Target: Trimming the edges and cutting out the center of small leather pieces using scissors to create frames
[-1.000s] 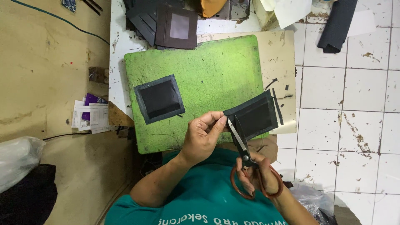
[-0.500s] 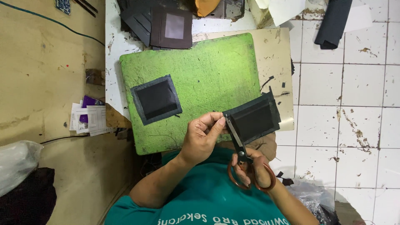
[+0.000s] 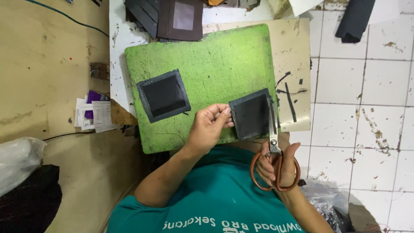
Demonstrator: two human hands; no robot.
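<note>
Pinching the left edge of a dark square patch (image 3: 252,114) between thumb and fingertips, the left hand (image 3: 209,129) holds it up just below the middle of the frame, over the lower right part of the green mat (image 3: 215,60). The patch is dark grey with a paler border and sits slightly tilted.

At lower right of centre, the right hand (image 3: 276,162) is closed through the brown loop handles of the scissors (image 3: 273,142). Their blades point up the frame and run along the patch's right edge; the blades look nearly together, with the patch edge between or right beside them, and I cannot tell which.

On the mat's left half lies a second patch (image 3: 164,96), flat and rotated a little, well apart from the held one. The mat rests on a white bench (image 3: 118,51), with a beige board (image 3: 297,51) showing along its right side. Thin dark trimmings (image 3: 291,101) lie on that board, just right of the scissors.

At the upper middle of the frame is a stack of dark pieces (image 3: 172,19), one with a pale window. A dark cloth (image 3: 355,19) lies on the white tiled floor (image 3: 366,108) at upper right. Papers (image 3: 92,114) lie on the tan floor at left, with a plastic bag (image 3: 17,159) at lower left.
</note>
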